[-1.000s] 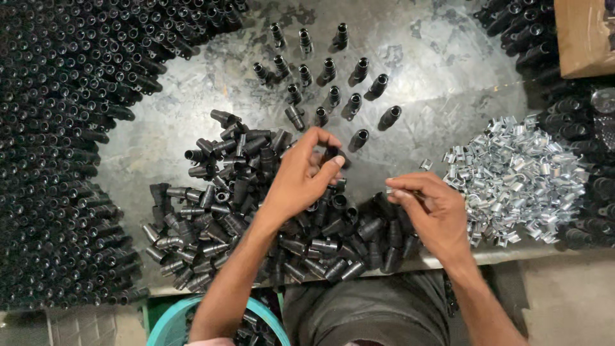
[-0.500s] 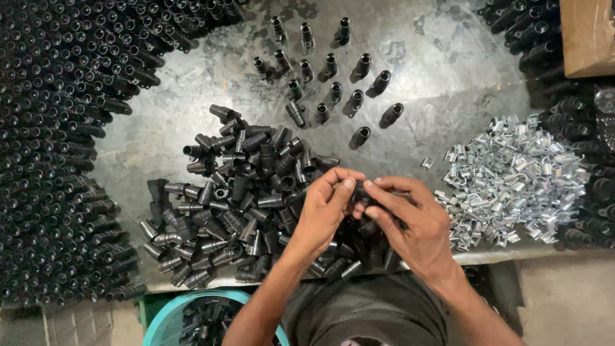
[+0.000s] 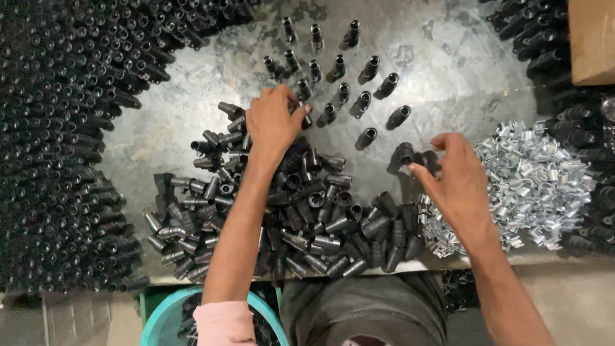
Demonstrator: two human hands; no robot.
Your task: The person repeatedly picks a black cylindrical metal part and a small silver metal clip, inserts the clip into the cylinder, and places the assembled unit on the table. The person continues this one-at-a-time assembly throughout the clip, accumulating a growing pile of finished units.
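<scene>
Head cam, looking straight down at the metal desk [image 3: 448,70]. My left hand [image 3: 272,122] is stretched forward over the far edge of the loose heap of black tubular fittings [image 3: 301,218], fingers curled down on one upright black fitting [image 3: 306,118] at the near end of the standing rows [image 3: 346,77]. Grip looks closed on it, but the palm hides the contact so can't be 100% sure.

Right hand [image 3: 458,182] hovers just right of another upright black piece [image 3: 403,155], fingers bunched tog w/ thumb near the tips; can't tell if anything small is pinched in there. Directly right of and under that hand is the pile of shiny silver clips [image 3: 538,186], some spilling toward the heap.

Further left of my left hand, a big mass of standing black tubes [image 3: 57,141]. More black parts top right, next to a cardboard box corner [image 3: 592,38]. Teal bucket [image 3: 160,320] below the desk edge, by my left elbow.
</scene>
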